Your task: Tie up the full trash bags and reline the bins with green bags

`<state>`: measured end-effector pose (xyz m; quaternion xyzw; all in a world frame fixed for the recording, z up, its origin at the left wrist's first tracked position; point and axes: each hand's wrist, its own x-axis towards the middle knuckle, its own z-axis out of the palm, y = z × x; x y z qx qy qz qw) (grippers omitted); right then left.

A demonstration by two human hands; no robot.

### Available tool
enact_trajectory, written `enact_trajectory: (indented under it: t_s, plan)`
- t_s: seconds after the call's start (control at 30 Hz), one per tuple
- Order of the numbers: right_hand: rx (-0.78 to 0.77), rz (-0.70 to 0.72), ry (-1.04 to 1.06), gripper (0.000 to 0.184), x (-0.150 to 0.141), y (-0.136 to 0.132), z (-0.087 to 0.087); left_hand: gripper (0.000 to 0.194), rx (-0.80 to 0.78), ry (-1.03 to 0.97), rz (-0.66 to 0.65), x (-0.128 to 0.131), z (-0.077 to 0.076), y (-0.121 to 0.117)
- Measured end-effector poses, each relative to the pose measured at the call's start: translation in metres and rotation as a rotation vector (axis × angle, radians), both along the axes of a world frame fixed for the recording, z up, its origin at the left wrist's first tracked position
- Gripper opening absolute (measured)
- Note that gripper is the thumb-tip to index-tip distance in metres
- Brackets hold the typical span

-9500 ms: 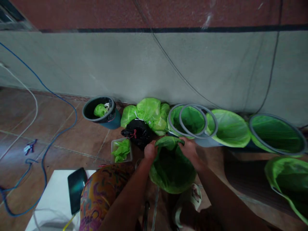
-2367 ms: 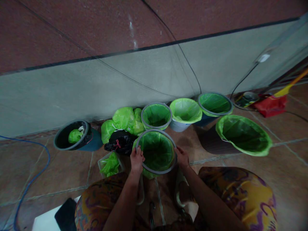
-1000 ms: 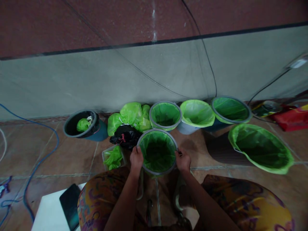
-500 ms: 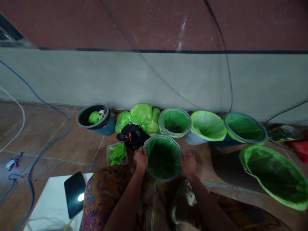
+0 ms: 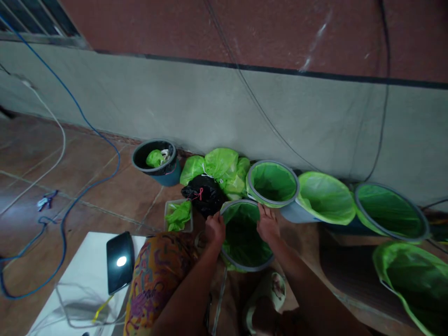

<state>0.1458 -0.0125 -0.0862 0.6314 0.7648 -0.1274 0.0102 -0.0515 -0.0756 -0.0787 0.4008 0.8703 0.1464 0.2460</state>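
Note:
In front of me stands a round trash bin [image 5: 248,269], its grey rim ringing a bright green plastic liner. My left hand [image 5: 215,229] is closed on the left side of that rim. On the far right part of the rim lies my right hand [image 5: 268,224], fingers curled over the edge and liner. Liner film sticks out below the rim. Just behind is a second grey-rimmed, green-lined bin [image 5: 273,182]. A tied black bag [image 5: 206,193] and tied green bags [image 5: 220,165] sit beyond my left hand. The bin's outer wall is mostly hidden.
Lined bins [image 5: 325,196] continue to the right along the wall. A blue bin [image 5: 168,177] stands left, and a clear tub [image 5: 191,224] holds green film. A phone [image 5: 119,263] lies on a white surface [image 5: 80,261]. A blue cable [image 5: 84,186] winds over the floor tiles.
The view has turned, shifting the scene rightward. My right hand has moved from the bin's right side to the far right part of its rim. My left hand stays on the left rim.

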Motion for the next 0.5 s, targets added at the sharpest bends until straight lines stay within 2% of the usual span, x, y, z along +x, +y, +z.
enact_trajectory:
  t_s: [0.17, 0.3, 0.4, 0.5]
  plan:
    - [-0.003, 0.035, 0.089, 0.079, 0.005, 0.004, -0.009, 0.040, 0.068, -0.148, 0.089, -0.002, -0.013, 0.000]
    - [-0.029, 0.016, 0.199, 0.077, 0.013, 0.007, -0.006, 0.038, 0.138, -0.327, 0.073, -0.008, -0.013, -0.001]
    - [-0.033, -0.171, 0.254, 0.071, 0.031, -0.001, -0.009, 0.040, 0.116, -0.330, 0.128, -0.012, -0.007, -0.007]
    - [-0.033, -0.406, 0.343, 0.050, 0.053, -0.022, -0.022, 0.047, -0.050, -0.285, 0.251, -0.013, -0.002, -0.021]
